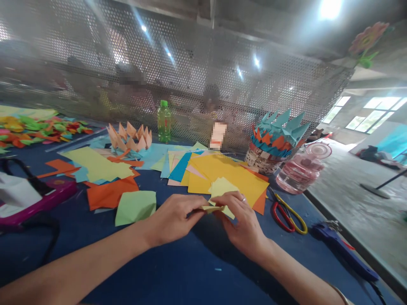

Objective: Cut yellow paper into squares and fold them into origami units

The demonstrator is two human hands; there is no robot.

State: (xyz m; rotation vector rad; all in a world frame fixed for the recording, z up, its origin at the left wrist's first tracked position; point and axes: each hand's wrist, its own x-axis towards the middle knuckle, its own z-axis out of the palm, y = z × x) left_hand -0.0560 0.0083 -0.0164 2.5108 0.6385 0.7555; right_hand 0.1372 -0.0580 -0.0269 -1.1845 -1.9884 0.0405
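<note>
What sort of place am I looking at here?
Probably a paper-craft workshop: a blue-covered table strewn with coloured paper sheets, a folded paper crown and scissors, with people dimly visible behind a perforated metal screen.

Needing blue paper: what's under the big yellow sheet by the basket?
The yellow sheet covers a stack: a blue sheet shows at its left, an orange one at its lower right; the rest is hidden.

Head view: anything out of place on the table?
The clear plastic bottle with pinkish contents looks tipped onto its side beside the woven basket, while the green bottle stands upright. No spill shows around it.
</note>
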